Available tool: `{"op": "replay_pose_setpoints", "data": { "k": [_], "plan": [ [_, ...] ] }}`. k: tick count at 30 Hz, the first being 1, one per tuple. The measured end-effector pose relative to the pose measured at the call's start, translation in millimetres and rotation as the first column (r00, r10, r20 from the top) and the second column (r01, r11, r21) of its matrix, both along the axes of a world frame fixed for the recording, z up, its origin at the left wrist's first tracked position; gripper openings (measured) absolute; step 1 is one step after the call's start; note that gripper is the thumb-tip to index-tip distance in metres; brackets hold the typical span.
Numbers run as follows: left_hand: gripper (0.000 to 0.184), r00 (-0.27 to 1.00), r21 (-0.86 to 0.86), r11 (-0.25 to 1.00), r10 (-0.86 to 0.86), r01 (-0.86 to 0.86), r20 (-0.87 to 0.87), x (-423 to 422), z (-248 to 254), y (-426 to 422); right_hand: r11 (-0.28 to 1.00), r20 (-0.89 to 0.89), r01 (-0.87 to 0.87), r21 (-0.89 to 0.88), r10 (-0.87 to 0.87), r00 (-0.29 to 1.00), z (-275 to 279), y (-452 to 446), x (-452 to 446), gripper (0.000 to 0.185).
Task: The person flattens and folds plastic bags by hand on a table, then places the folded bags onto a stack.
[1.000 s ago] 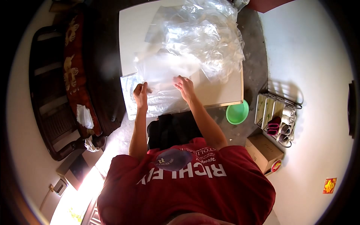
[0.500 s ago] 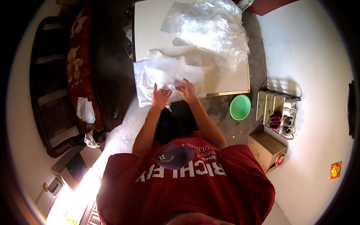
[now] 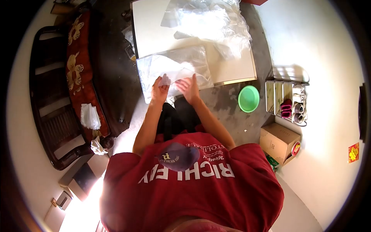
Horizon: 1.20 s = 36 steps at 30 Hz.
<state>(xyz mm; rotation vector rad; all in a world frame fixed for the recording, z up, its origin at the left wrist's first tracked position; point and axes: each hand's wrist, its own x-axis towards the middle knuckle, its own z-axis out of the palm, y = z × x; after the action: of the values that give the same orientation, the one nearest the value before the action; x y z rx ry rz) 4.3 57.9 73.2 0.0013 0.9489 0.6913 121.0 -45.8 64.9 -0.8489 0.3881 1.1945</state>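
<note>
A flat stack of clear plastic bags (image 3: pixel 201 65) lies on the near left part of the white table (image 3: pixel 228 69). Over it, my left hand (image 3: pixel 160 91) pinches the near left side of a thin translucent plastic sheet (image 3: pixel 170 70). Beside the sheet's right side is my right hand (image 3: pixel 188 88), fingers spread and slightly blurred, with the thumb up against the plastic. Farther back on the table sits a crumpled heap of clear plastic (image 3: pixel 216 23).
A green basin (image 3: pixel 248 98) stands on the floor right of the table. Beyond it are a shoe rack (image 3: pixel 279 98) and a cardboard box (image 3: pixel 278 142). On the left is a dark wooden bench (image 3: pixel 54 112) with a red patterned cover (image 3: pixel 79 73).
The hands have opened apart from lying low over the sheet, and the sheet's near side is now lifted between them. The camera view has shifted, moving the table up in the picture.
</note>
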Motion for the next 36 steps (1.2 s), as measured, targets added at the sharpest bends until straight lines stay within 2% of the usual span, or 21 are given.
{"op": "replay_pose_setpoints", "data": {
  "k": [1, 2, 4, 5, 6, 7, 9, 10, 11, 12, 14, 15, 18, 19, 23, 25, 29, 31, 32, 34, 36],
  "plan": [
    [0.024, 1.0, -0.011, 1.0, -0.025, 0.025, 0.015, 2.5, 1.2, 0.3, 0.991, -0.038, -0.133, 0.01, 0.134, 0.99, 7.0, 1.7, -8.1, 0.067],
    [0.025, 0.998, -0.023, 0.998, -0.051, 0.052, 0.029, 3.8, 2.3, 0.1, 0.991, -0.037, -0.133, 0.009, 0.133, 0.99, 13.9, 3.1, -15.9, 0.067],
    [0.026, 0.997, -0.027, 0.997, -0.075, 0.076, 0.029, 7.8, 11.8, -1.1, 0.952, 0.006, -0.305, -0.005, 0.305, 0.952, 25.3, 8.0, -27.4, 0.071],
    [0.025, 0.996, -0.016, 0.996, -0.084, 0.084, 0.016, 8.9, 16.6, -3.3, 0.96, 0.006, -0.272, 0.071, 0.272, 0.962, 16.5, 11.0, -30.5, 0.073],
    [0.024, 0.996, -0.005, 0.996, -0.092, 0.092, 0.004, 10.2, 24.4, -5.6, 0.959, 0.007, -0.274, 0.071, 0.275, 0.962, 16.8, 12.0, -36.0, 0.073],
    [0.024, 0.996, -0.006, 0.996, -0.089, 0.089, 0.004, 10.7, 30.4, -8.7, 0.945, 0.357, -0.311, 0.1, 0.258, 0.898, 19.2, 11.9, -42.2, 0.066],
    [0.028, 0.995, 0.093, 0.993, -0.081, 0.076, 0.052, 10.0, 38.3, -11.2, 0.925, 0.662, -0.361, 0.118, 0.197, 0.723, 14.7, 15.0, -40.5, 0.059],
    [0.028, 0.996, 0.096, 0.993, -0.076, 0.071, 0.052, 6.9, 36.2, -9.8, 0.922, 0.276, -0.222, 0.318, 0.134, 0.952, 3.8, 20.2, -30.4, 0.053],
    [0.03, 0.993, 0.137, 0.985, -0.114, 0.11, 0.021, 2.4, 32.9, -9.6, 0.904, -0.176, -0.008, 0.428, 0.092, 0.98, -6.8, 20.5, -25.2, 0.048],
    [0.033, 0.988, 0.175, 0.973, -0.151, 0.151, -0.01, -1.3, 30.4, -9.4, 0.904, -0.177, -0.01, 0.428, 0.094, 0.98, 1.8, 21.4, -24.2, 0.048],
    [0.033, 0.994, 0.169, 0.98, -0.107, 0.106, -0.002, -6.3, 34.3, -10.1, 0.971, -0.296, 0.175, 0.161, -0.122, 0.947, 33.3, 25.4, -20.7, 0.041],
    [0.034, 0.998, 0.164, 0.984, -0.063, 0.061, 0.006, -8.3, 36.7, -10.6, 0.973, -0.273, 0.214, 0.087, -0.184, 0.944, 34.6, 24.1, -18.5, 0.034],
    [0.035, 0.996, 0.158, 0.986, -0.063, 0.053, 0.064, -17.4, 40.4, -11.8, 0.961, -0.302, 0.199, 0.193, -0.134, 0.944, 25.3, 16.0, -8.4, 0.026],
    [0.037, 0.996, 0.15, 0.988, -0.056, 0.045, 0.071, -20.1, 43.9, -13.2, 0.97, -0.325, 0.209, 0.127, -0.158, 0.932, 38.7, 15.0, -6.4, 0.019],
    [0.038, 0.993, 0.127, 0.992, -0.03, 0.015, 0.116, -29.6, 40.8, -16.1, 0.976, -0.402, 0.194, 0.097, -0.14, 0.905, 33.2, 7.8, -0.3, 0.019],
    [0.039, 0.997, 0.14, 0.99, -0.032, 0.022, 0.071, -29.1, 48.4, -15.9, 0.961, -0.318, 0.159, 0.224, -0.082, 0.944, 14.6, -5.5, 4.8, 0.015],
    [0.042, 0.998, 0.131, 0.991, -0.012, 0.004, 0.06, -38.6, 46.5, -18.9, 0.908, -0.338, 0.202, 0.366, -0.072, 0.938, 15.6, -20.0, 15.1, 0.015],
    [0.042, 0.997, 0.139, 0.99, -0.017, 0.007, 0.073, -40.4, 52.4, -20.7, 0.975, -0.266, 0.138, 0.173, -0.088, 0.96, 49.3, -18.8, 15.4, 0.017],
    [0.042, 0.996, 0.148, 0.989, -0.02, 0.007, 0.087, -39.3, 55.0, -21.1, 0.975, -0.265, 0.14, 0.173, -0.091, 0.96, 45.2, -20.9, 13.8, 0.017],
    [0.041, 0.993, 0.144, 0.99, -0.027, 0.01, 0.117, -33.6, 56.4, -20.4, 0.953, -0.055, -0.033, 0.303, 0.052, 0.997, 38.3, -21.4, 5.7, 0.021],
    [0.041, 0.989, 0.141, 0.99, -0.032, 0.011, 0.147, -28.7, 58.0, -19.6, 0.952, -0.047, -0.045, 0.303, 0.062, 0.997, 42.5, -17.2, -1.3, 0.02]
  ]
}}
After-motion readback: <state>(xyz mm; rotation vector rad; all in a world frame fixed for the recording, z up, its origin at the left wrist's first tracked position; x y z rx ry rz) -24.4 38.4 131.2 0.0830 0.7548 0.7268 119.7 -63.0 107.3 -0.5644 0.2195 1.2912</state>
